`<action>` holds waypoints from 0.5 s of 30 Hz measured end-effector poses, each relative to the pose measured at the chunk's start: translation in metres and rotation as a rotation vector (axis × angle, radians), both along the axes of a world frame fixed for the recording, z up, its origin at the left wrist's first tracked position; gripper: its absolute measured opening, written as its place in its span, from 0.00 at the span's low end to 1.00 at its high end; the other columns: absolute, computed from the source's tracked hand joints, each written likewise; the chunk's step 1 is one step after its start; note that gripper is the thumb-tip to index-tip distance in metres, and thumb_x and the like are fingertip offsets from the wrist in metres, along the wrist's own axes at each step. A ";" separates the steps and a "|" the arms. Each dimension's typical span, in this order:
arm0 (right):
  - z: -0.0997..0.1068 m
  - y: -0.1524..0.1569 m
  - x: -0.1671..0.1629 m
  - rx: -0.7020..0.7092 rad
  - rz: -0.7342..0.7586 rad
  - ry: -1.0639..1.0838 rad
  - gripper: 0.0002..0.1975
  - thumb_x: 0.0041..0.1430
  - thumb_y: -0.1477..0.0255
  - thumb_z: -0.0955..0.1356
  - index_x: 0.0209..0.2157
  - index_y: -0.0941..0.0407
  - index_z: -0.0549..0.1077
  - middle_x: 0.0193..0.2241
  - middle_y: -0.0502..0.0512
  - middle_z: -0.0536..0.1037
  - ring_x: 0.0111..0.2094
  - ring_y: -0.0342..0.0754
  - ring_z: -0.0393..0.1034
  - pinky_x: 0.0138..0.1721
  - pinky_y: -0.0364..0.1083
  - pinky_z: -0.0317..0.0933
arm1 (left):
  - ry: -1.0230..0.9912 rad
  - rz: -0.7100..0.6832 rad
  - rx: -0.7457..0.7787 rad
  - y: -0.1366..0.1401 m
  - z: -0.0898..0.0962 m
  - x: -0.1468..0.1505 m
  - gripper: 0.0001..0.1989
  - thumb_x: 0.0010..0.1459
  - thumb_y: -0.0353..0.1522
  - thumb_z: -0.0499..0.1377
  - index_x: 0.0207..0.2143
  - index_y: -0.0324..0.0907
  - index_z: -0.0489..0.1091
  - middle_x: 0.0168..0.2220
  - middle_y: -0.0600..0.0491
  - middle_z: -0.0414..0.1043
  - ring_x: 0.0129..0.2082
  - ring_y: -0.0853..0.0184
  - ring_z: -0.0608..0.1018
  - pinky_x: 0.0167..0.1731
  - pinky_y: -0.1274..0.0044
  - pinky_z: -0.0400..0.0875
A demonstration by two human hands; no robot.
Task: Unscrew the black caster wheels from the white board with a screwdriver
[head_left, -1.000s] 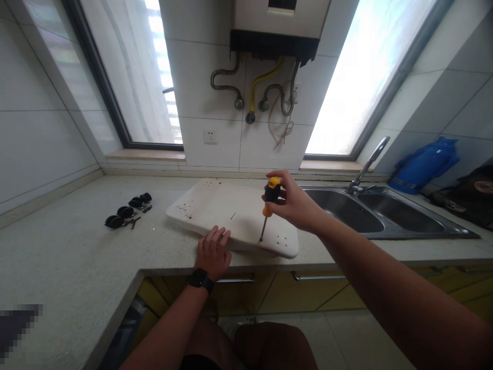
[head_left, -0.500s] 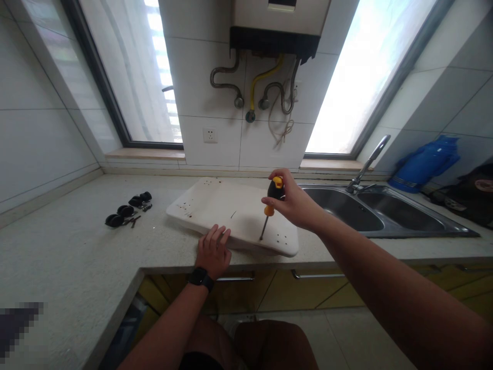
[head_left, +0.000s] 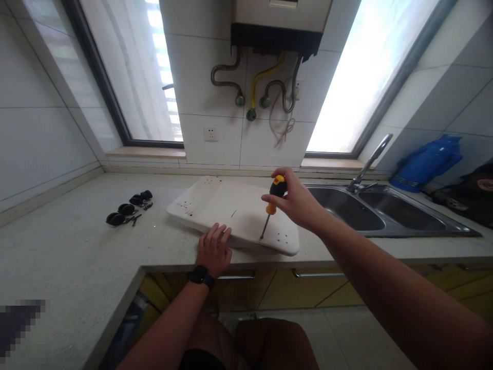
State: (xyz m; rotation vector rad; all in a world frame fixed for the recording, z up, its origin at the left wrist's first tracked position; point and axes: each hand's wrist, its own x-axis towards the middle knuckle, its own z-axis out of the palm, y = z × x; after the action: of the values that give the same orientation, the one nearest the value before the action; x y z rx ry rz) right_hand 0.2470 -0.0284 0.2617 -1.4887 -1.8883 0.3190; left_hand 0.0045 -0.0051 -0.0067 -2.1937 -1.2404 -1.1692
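Observation:
A white board (head_left: pixel 215 205) with rounded corners lies on the counter, with small holes near its corners. My right hand (head_left: pixel 295 198) is closed around a yellow and black screwdriver (head_left: pixel 271 208). The screwdriver leans slightly, its metal tip down at a hole near the board's front right edge; whether a screw sits there I cannot tell. At the board's front edge lies my left hand (head_left: pixel 214 250), fingers stretched flat over the rim and nothing in its grasp. Several black casters (head_left: pixel 126 209) stand left of the board, with small screws (head_left: pixel 148 206) beside them.
To the right is a double steel sink (head_left: pixel 346 208) with a faucet (head_left: pixel 370 164). A blue thermos-like container (head_left: pixel 427 163) lies behind it near a dark bag (head_left: pixel 468 187). Pipes (head_left: pixel 252 87) hang from a water heater (head_left: pixel 279 25) on the wall. Cabinet handles (head_left: pixel 318 274) line the front below.
The screwdriver handle appears turned slightly in my right hand, its tip still at the same hole. My left hand stays in place, and the view has shifted a little.

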 end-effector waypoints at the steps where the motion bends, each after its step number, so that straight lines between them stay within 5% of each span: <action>1: 0.001 0.000 0.000 0.019 -0.023 -0.032 0.27 0.58 0.56 0.74 0.54 0.47 0.65 0.50 0.61 0.75 0.44 0.60 0.75 0.45 0.65 0.72 | 0.000 -0.001 -0.002 0.000 0.000 0.000 0.37 0.58 0.24 0.60 0.70 0.44 0.58 0.63 0.40 0.70 0.69 0.47 0.67 0.62 0.57 0.60; 11: 0.001 0.004 0.007 -0.078 0.084 0.145 0.33 0.55 0.70 0.72 0.61 0.46 0.60 0.51 0.60 0.74 0.44 0.56 0.77 0.47 0.60 0.75 | -0.006 0.008 0.035 0.001 0.000 0.001 0.36 0.58 0.23 0.60 0.68 0.44 0.60 0.62 0.40 0.72 0.67 0.48 0.69 0.61 0.58 0.61; 15: -0.002 0.003 0.005 -0.066 0.092 0.064 0.28 0.59 0.66 0.71 0.59 0.46 0.60 0.51 0.61 0.73 0.42 0.56 0.76 0.42 0.58 0.74 | -0.004 0.008 0.034 0.001 0.000 0.001 0.35 0.57 0.23 0.60 0.68 0.43 0.60 0.62 0.40 0.72 0.67 0.48 0.69 0.61 0.58 0.61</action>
State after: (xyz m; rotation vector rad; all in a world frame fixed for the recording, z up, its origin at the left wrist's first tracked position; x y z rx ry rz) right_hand 0.2516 -0.0257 0.2600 -1.4192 -1.9152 0.4704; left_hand 0.0054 -0.0040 -0.0063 -2.1612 -1.2213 -1.1831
